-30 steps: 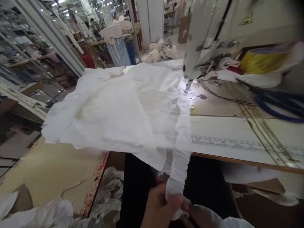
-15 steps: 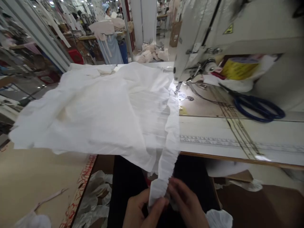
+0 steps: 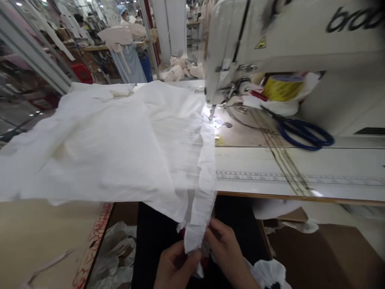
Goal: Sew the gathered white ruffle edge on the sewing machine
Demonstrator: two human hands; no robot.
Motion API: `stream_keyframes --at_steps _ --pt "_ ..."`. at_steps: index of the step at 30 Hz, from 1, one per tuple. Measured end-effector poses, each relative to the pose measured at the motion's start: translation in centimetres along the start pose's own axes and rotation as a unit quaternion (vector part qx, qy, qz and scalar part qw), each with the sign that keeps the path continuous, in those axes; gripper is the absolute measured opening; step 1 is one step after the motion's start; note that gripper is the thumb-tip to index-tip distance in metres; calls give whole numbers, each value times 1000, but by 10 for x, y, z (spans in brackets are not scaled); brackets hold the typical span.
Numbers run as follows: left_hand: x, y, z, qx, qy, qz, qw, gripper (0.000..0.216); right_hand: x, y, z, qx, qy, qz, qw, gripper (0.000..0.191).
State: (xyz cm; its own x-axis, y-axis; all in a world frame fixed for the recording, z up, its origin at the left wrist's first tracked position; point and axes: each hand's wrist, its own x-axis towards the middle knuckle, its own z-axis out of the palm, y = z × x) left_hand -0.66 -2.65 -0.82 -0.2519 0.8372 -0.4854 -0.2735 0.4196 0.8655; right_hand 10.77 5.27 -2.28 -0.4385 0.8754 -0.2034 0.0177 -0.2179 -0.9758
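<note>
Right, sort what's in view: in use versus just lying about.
In use: left hand and right hand pinching the gathered white band of the white garment; sewing machine.
Lying about: blue scissors, yellow spool, plastic bags.

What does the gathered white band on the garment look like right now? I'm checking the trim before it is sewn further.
The gathered white band is a narrow strip of thin, crinkled white fabric along the right edge of the white garment. It runs from under the sewing machine's needle area, across the table, and hangs over the front edge. Its lower end is pinched between the left hand and right hand.
</note>
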Motion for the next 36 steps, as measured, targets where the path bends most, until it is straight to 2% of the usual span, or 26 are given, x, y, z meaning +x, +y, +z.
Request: stream_keyframes --at_steps 2,6,10,13,16,20,23,25,29,33,36 --pt "1 -6 2 -22 -7 5 1000 36 -4 0 -2 4 0 10 1000 33" --pt "3 -11 -3 -35 16 4 999 39 -8 2 -4 2 -2 26 1000 28" --pt "7 -9 -26 -26 61 4 998 32 -11 3 -1 -3 -22 63 998 24" --pt "13 -9 -44 -15 108 10 994 28 -12 0 6 21 3 79 997 24" --pt "17 -7 -50 -10 110 11 994 29 -12 -5 12 27 20 87 996 25" --pt "13 -1 -37 -17 64 13 998 40 -12 -12 15 10 31 93 995 28" --pt "5 3 -24 -27 104 17 994 48 -15 -15 11 -5 24 92 995 30" --pt "1 3 -19 -36 121 26 992 48 -18 -16 8 -12 16 87 996 31" --pt "-3 -5 -16 -33 64 33 997 50 -25 -17 3 -7 1 77 997 29" --pt "-5 -11 -10 49 80 6 996 45 -31 -18 -1 12 -7 83 996 26" --pt "-8 -6 -4 63 83 -2 995 37 -34 -18 -3 12 -16 71 997 25"
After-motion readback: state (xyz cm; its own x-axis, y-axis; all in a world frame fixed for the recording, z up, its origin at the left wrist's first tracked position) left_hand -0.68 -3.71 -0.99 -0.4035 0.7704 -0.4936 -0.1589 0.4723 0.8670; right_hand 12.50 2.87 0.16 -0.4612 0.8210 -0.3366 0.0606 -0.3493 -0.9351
